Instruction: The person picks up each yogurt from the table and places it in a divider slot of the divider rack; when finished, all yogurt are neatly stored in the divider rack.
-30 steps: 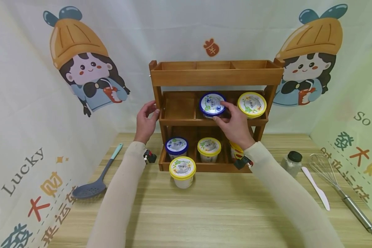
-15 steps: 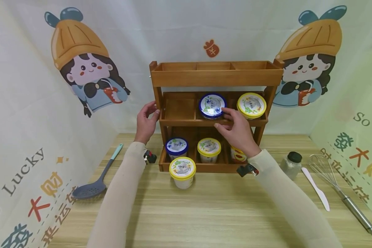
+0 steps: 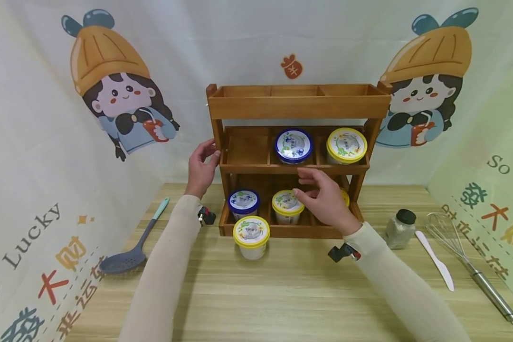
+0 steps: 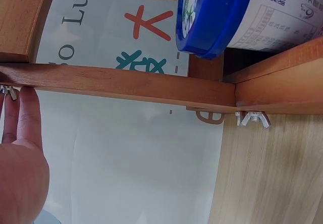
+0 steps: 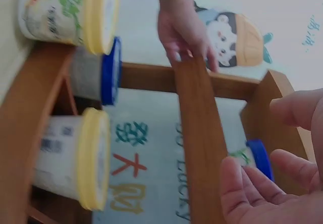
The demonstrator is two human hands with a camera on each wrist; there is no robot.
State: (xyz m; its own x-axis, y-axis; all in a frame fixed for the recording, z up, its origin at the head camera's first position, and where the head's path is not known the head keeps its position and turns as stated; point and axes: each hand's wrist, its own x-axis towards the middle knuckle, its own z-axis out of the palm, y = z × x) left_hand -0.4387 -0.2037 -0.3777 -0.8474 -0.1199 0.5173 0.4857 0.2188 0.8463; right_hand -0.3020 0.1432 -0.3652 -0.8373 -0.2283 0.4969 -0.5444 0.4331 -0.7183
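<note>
My left hand [image 3: 202, 168] holds the left side of the three-tier wooden rack [image 3: 299, 108]; in the left wrist view its fingers [image 4: 30, 115] lie against the upright, by a wing nut. My right hand [image 3: 325, 199] has nothing in it, fingers spread, in front of the lower tier. On the middle tier, a blue-lidded tub [image 3: 293, 146] sits in the centre compartment and a yellow-lidded tub [image 3: 347, 145] in the right one. The lower tier bears a blue-lidded tub [image 3: 243, 203], a yellow-lidded tub [image 3: 287, 206] and another yellow-lidded one, mostly hidden by my right hand.
A yellow-lidded tub [image 3: 251, 236] stands on the table before the rack. At left lies a slotted spoon [image 3: 126, 260]. To the right are a black-capped jar [image 3: 401, 229], a white spreader [image 3: 436, 261] and a whisk [image 3: 474, 270]. Printed cloth surrounds the table.
My right hand has let go of the blue-lidded tub in the middle tier's centre and moved down towards the lower tier. The left hand has stayed at the rack's side.
</note>
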